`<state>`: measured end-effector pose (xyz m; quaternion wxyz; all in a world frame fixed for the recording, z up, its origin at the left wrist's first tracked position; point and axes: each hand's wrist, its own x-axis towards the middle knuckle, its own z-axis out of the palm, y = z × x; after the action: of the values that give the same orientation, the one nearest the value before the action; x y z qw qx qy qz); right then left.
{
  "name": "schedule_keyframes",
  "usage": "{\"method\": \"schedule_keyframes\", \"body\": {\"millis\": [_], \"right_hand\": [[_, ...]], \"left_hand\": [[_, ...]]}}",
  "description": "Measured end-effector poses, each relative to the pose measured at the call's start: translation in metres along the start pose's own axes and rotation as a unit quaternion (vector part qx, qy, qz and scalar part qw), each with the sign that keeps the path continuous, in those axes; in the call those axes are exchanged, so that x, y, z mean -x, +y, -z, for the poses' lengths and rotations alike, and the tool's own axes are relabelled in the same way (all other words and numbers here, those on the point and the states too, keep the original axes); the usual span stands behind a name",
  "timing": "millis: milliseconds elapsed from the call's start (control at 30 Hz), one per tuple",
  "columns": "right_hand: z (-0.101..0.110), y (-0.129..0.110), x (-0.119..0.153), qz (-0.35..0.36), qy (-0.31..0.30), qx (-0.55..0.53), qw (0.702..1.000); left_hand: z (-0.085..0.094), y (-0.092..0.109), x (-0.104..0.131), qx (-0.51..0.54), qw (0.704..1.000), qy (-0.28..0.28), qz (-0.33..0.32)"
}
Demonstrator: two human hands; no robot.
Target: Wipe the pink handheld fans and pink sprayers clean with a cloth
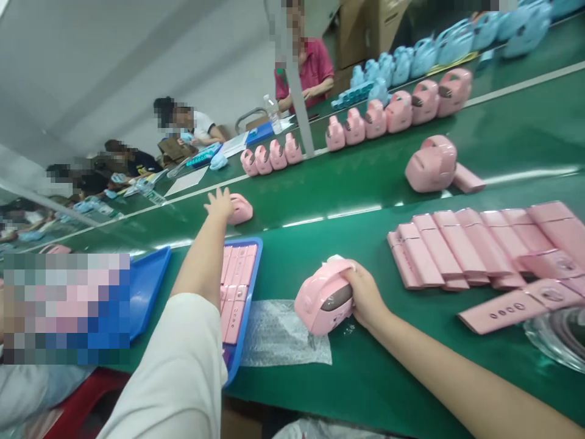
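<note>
In the head view, take the blue tray [247, 308] as your landmark; pink panels [240, 286] lie in it in rows. Your left hand [220, 206] reaches past the tray's far end, its fingers spread wide at the side of a pink shell [242, 209]. You cannot tell from here whether they touch that shell, and no grip on it shows.

Your right hand [368, 296] is to the right of the tray, closed on a pink housing [320, 299] by its handle side; some fingertips are hidden behind it. The housing is tilted, with its dark oval window facing you, at the right end of a bubble-wrap sheet [286, 341] that spreads out from the tray's right edge. Whether the housing touches the sheet, you cannot tell.

Farther right of the tray, a group of pink strips [461, 247] lies overlapping, with clear tubing [555, 335] coiled nearer you. Beyond the tray, pink housings stand in a line [375, 119], with light-blue housings [423, 58] behind them. Across the bench from the tray, a person in a red shirt [317, 67] sits. To the tray's left is another blue bin [148, 289], partly pixelated.
</note>
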<state>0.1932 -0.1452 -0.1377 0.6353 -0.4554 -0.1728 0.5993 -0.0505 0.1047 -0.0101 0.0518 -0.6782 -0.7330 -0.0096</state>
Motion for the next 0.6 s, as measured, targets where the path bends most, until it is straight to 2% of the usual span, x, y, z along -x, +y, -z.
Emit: {"method": "schedule_keyframes", "body": {"millis": [133,267,467,533,600], "right_hand": [[0.000,-0.001,-0.002,-0.004,-0.021,0.017,1.000],[0.001,-0.001,-0.004,-0.011,-0.024,0.022,0.999],[0.003,0.002,-0.004,-0.032,-0.011,0.029,0.999],[0.004,0.003,-0.003,-0.022,-0.011,0.040,0.999],[0.004,0.003,-0.002,0.001,-0.014,0.052,0.999]], "left_hand": [[-0.006,-0.012,-0.023,-0.021,0.999,-0.033,-0.019],[-0.004,-0.014,-0.026,-0.049,0.997,-0.011,-0.050],[0.009,-0.008,0.012,-0.046,0.978,0.046,-0.200],[0.007,-0.002,0.032,-0.043,0.956,0.038,-0.288],[0.000,0.005,0.054,-0.047,0.921,0.010,-0.386]]}}
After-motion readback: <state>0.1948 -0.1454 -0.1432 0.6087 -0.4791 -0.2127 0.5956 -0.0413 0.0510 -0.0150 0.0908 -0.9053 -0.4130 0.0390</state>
